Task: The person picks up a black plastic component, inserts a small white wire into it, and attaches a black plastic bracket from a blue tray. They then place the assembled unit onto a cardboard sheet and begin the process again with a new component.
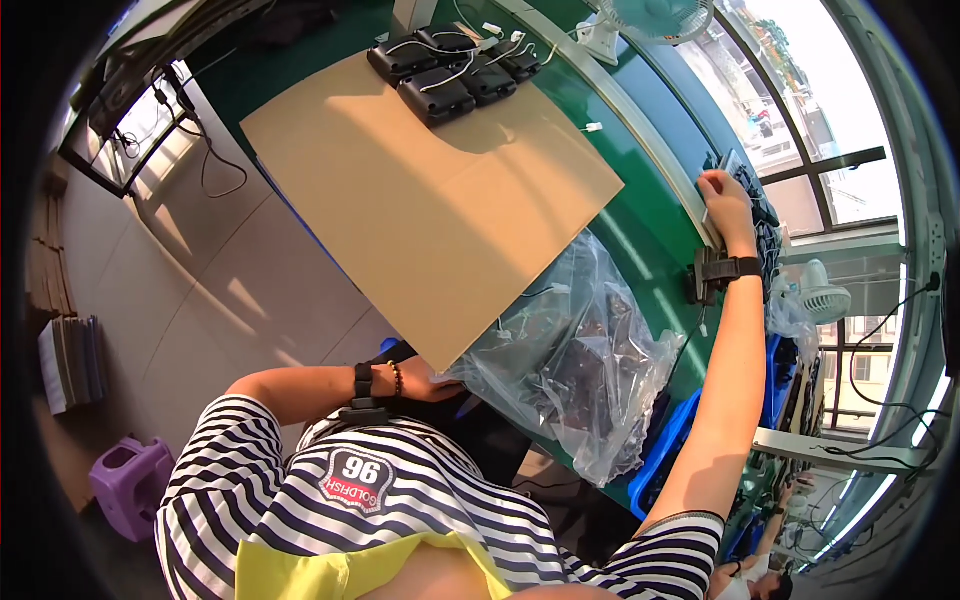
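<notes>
My right hand (728, 208) is stretched out to the far right, beside a heap of dark parts (765, 215) along the window side. Its fingers are curled together; what is between them, if anything, is too small to name. My left hand (428, 382) is low in front of my body, at the near corner of a large brown cardboard sheet (430, 200). Its fingers are mostly hidden there. On the sheet's far end sit several black plastic housings (437, 98) with white cables. A clear plastic bag (570, 360) with dark pieces lies right of the sheet.
The green tabletop (640, 250) runs under the sheet. Blue bins (665, 455) stand by my right arm. A small fan (655, 15) is at the far edge, another fan (825, 292) at the right. A purple stool (132, 485) is on the floor at left.
</notes>
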`<state>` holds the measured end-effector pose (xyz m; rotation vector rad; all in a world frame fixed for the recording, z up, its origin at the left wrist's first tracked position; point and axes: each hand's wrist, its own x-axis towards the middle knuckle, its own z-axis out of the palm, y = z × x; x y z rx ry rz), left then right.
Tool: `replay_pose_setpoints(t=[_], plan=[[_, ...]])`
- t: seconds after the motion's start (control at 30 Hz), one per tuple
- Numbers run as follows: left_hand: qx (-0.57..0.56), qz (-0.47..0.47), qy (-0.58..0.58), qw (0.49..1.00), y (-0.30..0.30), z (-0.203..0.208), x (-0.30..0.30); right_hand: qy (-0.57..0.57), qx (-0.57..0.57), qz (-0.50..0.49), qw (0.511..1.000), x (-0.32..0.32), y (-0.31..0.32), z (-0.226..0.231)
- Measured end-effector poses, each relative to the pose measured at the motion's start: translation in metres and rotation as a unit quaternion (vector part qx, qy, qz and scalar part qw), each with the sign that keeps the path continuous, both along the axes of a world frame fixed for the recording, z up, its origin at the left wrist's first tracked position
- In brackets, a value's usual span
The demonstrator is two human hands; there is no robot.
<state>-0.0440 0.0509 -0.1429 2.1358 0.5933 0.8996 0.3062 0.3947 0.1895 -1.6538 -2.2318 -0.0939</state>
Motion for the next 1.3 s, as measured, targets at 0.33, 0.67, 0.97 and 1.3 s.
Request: replay_pose_setpoints(t=[0.33, 0.67, 0.97, 1.3], plan=[[-0.236, 0.055, -0.087, 0.966, 0.018, -0.088, 0.019, 0.231, -0.104, 0.152, 0.956, -0.225, 0.047, -0.078], [-0.179, 0.094, 0.014, 0.979, 0.007, -0.122, 0.020, 0.350, -0.136, 0.261, 0.889, -0.245, 0.085, -0.088], [-0.095, 0.102, 0.060, 0.988, 0.001, -0.137, 0.000, 0.454, -0.288, 0.116, 0.835, -0.275, 0.055, -0.056], [-0.156, 0.041, -0.010, 0.987, 0.010, -0.089, -0.016, 0.471, -0.077, 0.120, 0.870, -0.203, 0.049, -0.038]])
